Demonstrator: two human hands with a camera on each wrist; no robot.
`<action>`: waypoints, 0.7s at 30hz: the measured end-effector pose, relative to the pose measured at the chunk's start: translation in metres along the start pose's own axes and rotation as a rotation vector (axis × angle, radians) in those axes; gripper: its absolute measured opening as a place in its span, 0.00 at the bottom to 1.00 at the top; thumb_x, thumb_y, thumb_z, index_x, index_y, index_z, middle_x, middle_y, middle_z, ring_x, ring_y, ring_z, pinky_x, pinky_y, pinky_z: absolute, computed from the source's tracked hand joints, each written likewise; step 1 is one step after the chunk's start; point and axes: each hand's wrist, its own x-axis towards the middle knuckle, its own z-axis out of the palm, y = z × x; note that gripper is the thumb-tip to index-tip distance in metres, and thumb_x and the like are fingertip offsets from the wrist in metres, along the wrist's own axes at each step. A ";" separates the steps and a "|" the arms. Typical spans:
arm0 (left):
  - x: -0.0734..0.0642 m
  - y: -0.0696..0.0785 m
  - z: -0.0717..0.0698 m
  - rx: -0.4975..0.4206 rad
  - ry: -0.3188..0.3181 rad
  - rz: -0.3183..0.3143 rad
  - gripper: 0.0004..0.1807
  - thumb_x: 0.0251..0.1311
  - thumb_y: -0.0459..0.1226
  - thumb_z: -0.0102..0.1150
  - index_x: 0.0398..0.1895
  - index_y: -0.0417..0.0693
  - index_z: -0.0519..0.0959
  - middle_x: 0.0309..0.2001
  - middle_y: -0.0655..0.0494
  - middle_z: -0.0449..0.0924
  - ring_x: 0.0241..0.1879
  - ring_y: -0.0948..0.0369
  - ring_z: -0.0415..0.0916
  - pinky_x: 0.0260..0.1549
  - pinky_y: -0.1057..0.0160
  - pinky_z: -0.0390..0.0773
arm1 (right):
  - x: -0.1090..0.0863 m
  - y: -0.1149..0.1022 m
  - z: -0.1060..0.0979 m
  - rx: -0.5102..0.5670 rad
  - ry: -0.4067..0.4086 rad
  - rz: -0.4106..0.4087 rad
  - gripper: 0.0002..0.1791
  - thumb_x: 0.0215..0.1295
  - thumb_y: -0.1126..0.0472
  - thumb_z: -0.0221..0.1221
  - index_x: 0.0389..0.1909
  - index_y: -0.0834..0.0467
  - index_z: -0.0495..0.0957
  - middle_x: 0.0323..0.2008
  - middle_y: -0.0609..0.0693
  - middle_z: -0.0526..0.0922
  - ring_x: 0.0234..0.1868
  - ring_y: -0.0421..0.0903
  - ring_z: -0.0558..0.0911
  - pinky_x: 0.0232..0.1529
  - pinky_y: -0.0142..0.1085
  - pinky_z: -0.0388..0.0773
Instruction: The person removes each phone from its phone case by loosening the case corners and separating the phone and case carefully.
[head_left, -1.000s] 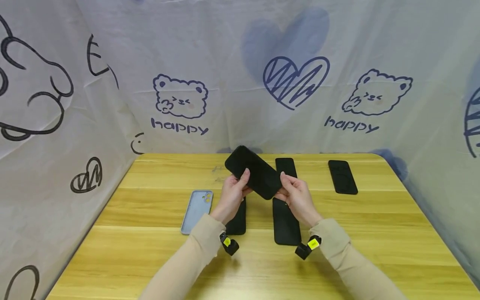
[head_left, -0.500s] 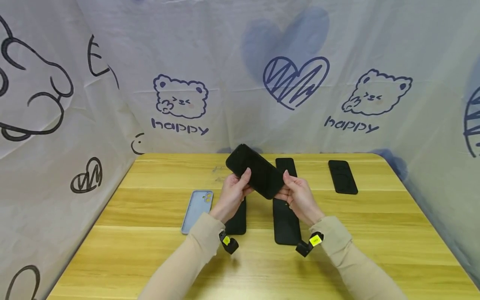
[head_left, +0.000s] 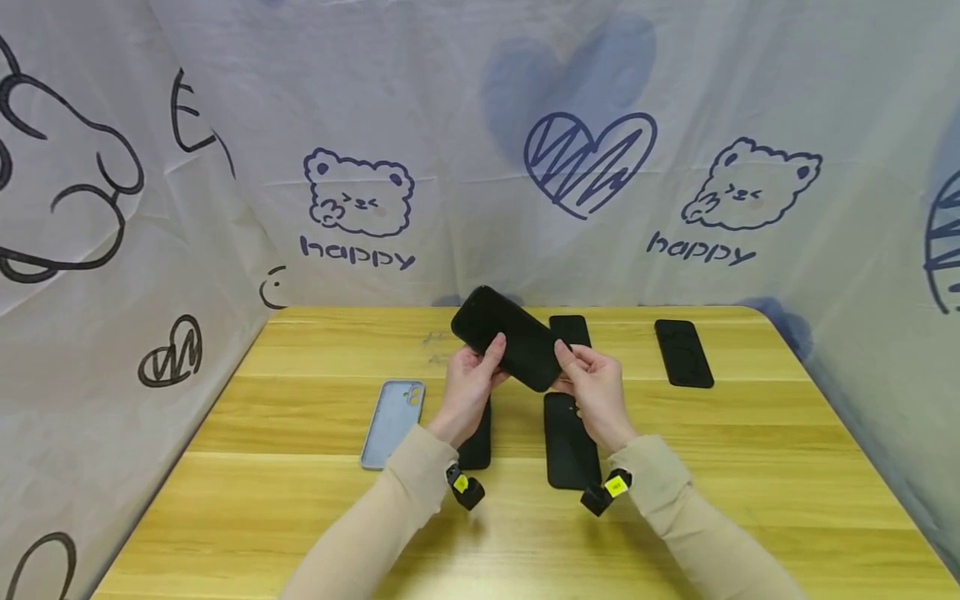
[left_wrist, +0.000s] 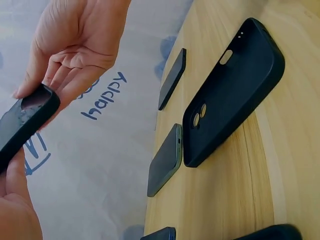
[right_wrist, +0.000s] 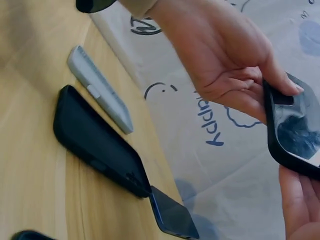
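Observation:
Both hands hold a phone (head_left: 510, 337) in a black case, tilted above the table. My left hand (head_left: 467, 387) grips its left part, thumb on the front. My right hand (head_left: 592, 385) pinches its right end, thumb near the corner. The case rim round the phone's dark glass shows in the right wrist view. A black phone case (left_wrist: 232, 95) lies hollow side up below my right hand; another black phone case (right_wrist: 100, 140) lies beneath my left hand. At the left, an open light blue phone case (head_left: 392, 425) lies on the table.
One bare phone (head_left: 570, 331) lies behind the right-hand black case, another phone (head_left: 684, 353) at the far right. A third phone (right_wrist: 174, 212) beyond the left black case is hidden from the head view. The wooden table (head_left: 750, 483) meets a printed curtain (head_left: 465, 167) at the back.
My right thumb has lifted to the phone's edge and come back onto its front near the corner. The held phone has tilted slightly; the things on the table have stayed in place.

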 end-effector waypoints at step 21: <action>-0.005 0.007 -0.012 0.018 -0.133 -0.024 0.11 0.76 0.42 0.51 0.44 0.48 0.81 0.35 0.65 0.89 0.37 0.68 0.87 0.39 0.73 0.83 | 0.002 -0.009 -0.017 0.341 -0.339 0.200 0.23 0.81 0.55 0.46 0.29 0.49 0.87 0.27 0.44 0.90 0.34 0.40 0.90 0.43 0.37 0.87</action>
